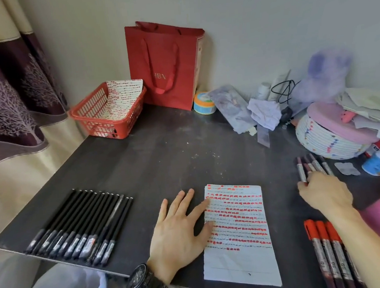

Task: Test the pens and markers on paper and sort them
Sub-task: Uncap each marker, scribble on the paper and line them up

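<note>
The left hand [178, 228] lies flat, fingers spread, on the left edge of the test paper [239, 255], probably steadying it, while the right hand [326, 191] reaches dark-capped markers [312, 167] right of that paper, its grip hidden.

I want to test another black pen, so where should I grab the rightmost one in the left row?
Pinch the rightmost black pen mid-barrel, bringing the fingers in from the right and above. It lies flat on the table with a neighbour close against its left, so only its right side and top are free.
</note>
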Action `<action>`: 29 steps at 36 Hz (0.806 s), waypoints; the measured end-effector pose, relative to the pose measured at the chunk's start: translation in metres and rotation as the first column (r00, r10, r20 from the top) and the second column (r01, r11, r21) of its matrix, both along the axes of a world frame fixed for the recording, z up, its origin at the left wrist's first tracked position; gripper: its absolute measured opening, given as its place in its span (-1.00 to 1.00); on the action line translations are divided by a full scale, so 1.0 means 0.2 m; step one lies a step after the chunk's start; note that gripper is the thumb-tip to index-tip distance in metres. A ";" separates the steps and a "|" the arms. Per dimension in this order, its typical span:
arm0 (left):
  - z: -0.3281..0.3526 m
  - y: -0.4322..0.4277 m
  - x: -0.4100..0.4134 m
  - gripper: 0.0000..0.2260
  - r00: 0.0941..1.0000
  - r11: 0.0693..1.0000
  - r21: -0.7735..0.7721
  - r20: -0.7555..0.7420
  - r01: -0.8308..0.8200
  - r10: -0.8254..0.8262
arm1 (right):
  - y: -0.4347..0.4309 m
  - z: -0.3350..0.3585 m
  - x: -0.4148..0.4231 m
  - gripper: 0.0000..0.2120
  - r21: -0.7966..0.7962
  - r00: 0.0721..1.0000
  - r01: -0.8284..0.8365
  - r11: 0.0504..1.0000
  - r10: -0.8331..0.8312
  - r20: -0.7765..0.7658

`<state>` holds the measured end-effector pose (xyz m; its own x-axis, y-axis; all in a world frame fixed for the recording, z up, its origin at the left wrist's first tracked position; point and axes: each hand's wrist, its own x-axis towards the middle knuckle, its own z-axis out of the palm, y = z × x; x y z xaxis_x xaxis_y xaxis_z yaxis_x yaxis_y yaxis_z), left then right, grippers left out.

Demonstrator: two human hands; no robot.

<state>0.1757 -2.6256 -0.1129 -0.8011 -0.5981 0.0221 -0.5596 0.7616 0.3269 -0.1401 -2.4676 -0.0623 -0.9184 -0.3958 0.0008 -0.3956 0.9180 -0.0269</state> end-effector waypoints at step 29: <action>0.06 0.16 0.07 -0.74 0.862 0.988 0.156 -0.502 0.012 0.068 | 0.29 -0.02 1.10 -0.71 -0.778 0.594 0.522 0.348 0.506 0.625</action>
<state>0.1905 -2.5930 -0.1001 -0.6869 -0.6485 0.3281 -0.3073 0.6683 0.6775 0.0794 -2.4087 -0.0663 -0.7531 -0.6017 -0.2660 0.2608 0.0982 -0.9604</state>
